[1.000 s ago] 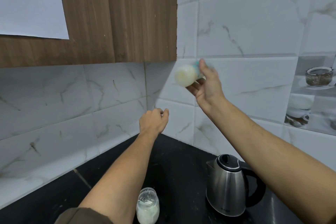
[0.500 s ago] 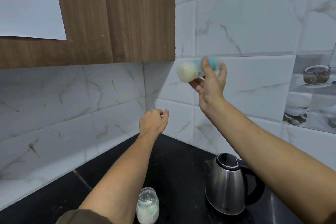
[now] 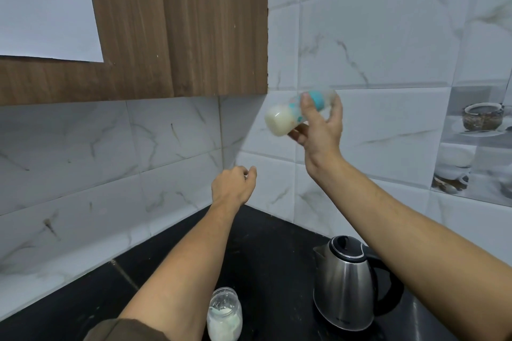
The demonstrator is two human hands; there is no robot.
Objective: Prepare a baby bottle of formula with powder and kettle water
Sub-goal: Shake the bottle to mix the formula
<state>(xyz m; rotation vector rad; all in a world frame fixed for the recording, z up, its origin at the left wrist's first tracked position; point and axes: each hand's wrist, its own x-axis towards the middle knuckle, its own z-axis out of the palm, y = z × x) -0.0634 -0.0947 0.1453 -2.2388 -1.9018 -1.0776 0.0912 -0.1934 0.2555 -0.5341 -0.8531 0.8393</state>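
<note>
My right hand (image 3: 321, 130) grips a baby bottle (image 3: 282, 119) held up in the air, lying almost on its side with its base toward the left. The bottle has a teal collar and holds pale milky liquid; it is motion-blurred. My left hand (image 3: 232, 185) hovers lower and to the left with loosely curled fingers, holding nothing. On the black counter (image 3: 263, 252) below stands a steel electric kettle (image 3: 346, 288) with its black lid closed. An open glass jar of white powder (image 3: 224, 315) stands left of the kettle.
A wooden wall cabinet (image 3: 171, 25) hangs above at the left, its lower edge just above and left of the raised bottle. White marbled tiles line the corner walls. A white sheet (image 3: 44, 3) covers part of the cabinet.
My right hand has moved the bottle slightly to the right and tilted it, the teal collar now showing more. My left hand has stayed in place.
</note>
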